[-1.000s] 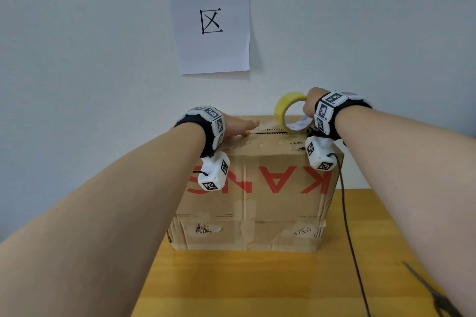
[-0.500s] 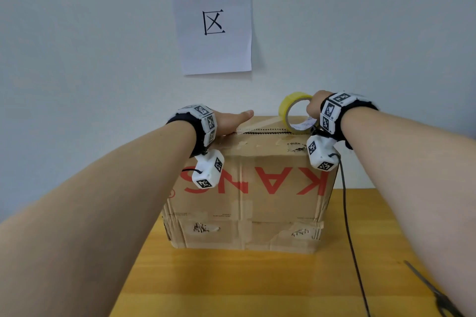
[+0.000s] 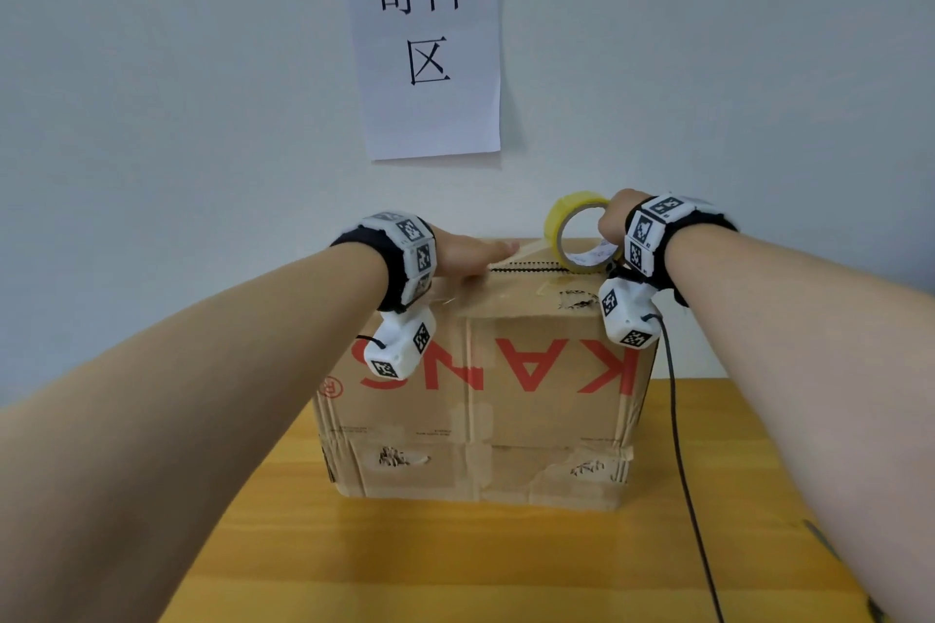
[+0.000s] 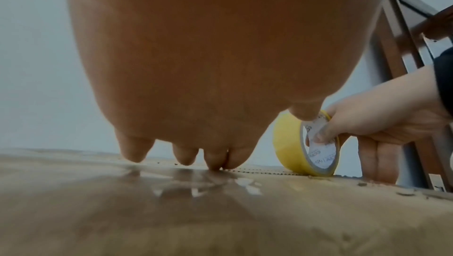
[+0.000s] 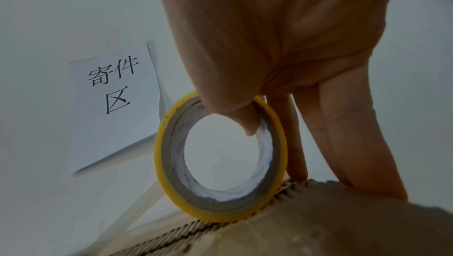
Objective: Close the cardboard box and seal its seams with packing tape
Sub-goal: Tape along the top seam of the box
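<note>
Cardboard box (image 3: 506,400), brown with red lettering, sits closed on the yellow wooden desk (image 3: 455,567) in the head view; the left hand (image 3: 463,254) lies flat on its top, and the right hand (image 3: 614,218) grasps the yellow roll of packing tape (image 3: 559,223) at the far right edge.

Left wrist view: straight fingertips (image 4: 215,160) press a glossy tape strip (image 4: 196,184) onto the box top.

Right wrist view: thumb and forefinger pinch the upright roll, which touches the corrugated seam edge (image 5: 196,233); a paper sign (image 5: 112,109) hangs on the wall.
</note>
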Tool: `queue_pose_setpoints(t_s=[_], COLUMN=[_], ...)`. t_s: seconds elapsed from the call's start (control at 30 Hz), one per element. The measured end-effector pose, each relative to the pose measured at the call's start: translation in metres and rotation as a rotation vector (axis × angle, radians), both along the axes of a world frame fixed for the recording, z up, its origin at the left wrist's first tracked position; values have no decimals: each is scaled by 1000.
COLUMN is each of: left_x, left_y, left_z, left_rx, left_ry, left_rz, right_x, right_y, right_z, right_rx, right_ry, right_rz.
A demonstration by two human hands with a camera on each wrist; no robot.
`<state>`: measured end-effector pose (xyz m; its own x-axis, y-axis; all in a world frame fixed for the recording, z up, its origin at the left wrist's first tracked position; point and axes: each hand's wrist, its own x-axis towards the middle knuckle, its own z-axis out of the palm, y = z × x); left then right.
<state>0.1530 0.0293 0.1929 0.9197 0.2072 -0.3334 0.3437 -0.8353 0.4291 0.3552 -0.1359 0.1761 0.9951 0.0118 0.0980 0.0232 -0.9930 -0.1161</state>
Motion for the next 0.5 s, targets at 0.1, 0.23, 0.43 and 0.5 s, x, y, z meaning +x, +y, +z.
queue_pose_setpoints(t_s=[0.1, 0.23, 0.43, 0.5], left_x=[6, 18, 35, 41], left_y=[-4, -11, -18, -20], left_z=[-10, -13, -14, -18], left_rx=[-24, 84, 269, 346], left_ry=[18, 24, 33, 55], left_rz=[7, 12, -9, -22], right_x=[-10, -24, -47, -30], right_y=[2, -3, -7, 1], right_z=[2, 7, 10, 8], right_rx=[-41, -43, 114, 108], right_ry=[22, 43, 57, 70], right_rz=[45, 63, 132, 108])
